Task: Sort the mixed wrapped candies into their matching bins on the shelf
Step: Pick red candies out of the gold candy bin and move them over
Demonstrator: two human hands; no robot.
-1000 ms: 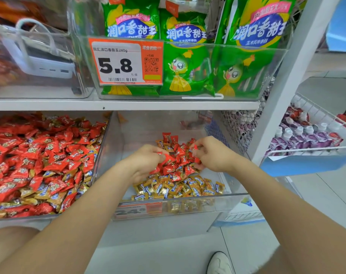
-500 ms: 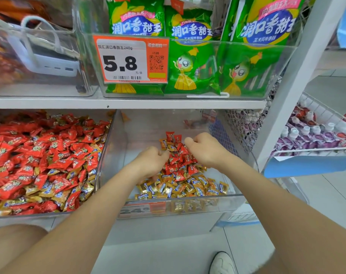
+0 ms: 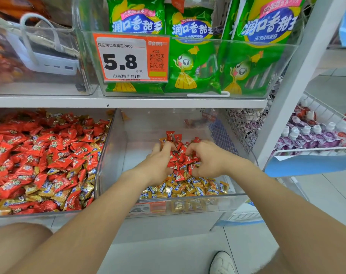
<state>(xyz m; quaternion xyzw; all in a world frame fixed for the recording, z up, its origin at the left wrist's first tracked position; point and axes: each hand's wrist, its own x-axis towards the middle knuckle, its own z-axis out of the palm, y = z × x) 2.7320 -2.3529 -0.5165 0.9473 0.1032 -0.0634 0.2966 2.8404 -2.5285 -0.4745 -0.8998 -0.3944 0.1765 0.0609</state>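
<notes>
Lower shelf, middle clear bin (image 3: 188, 199). Both of the person's hands are down inside it.

Left hand (image 3: 158, 163): fingers curled over the left side of a heap of red candies (image 3: 180, 161), thumb tucked in beneath. It clasps part of the heap.

Right hand (image 3: 209, 161): fingers and thumb bent round the heap's right side, grasping red pieces the same way. The two hands face each other with the red clump between them.

The red candies sit toward the middle of the bin floor. A few stand up behind the fingertips, nearer the back wall.

Gold candies (image 3: 197, 187) lie in a band along the bin's front edge, just beside the red ones and touching them.

Left bin (image 3: 104, 155), sharing a wall with the middle one: heaped with a mixed candy pile (image 3: 39, 155), mostly red, with gold gathered toward its front edge.

Shelf board (image 3: 128, 102) above carries another clear bin with green snack bags (image 3: 192, 62) and an orange price tag (image 3: 128, 58) reading 5.8.

Right of the shelf upright: a wire basket (image 3: 326, 117) of purple pouches (image 3: 314, 141).

White shoe (image 3: 221, 263) on the floor below.
</notes>
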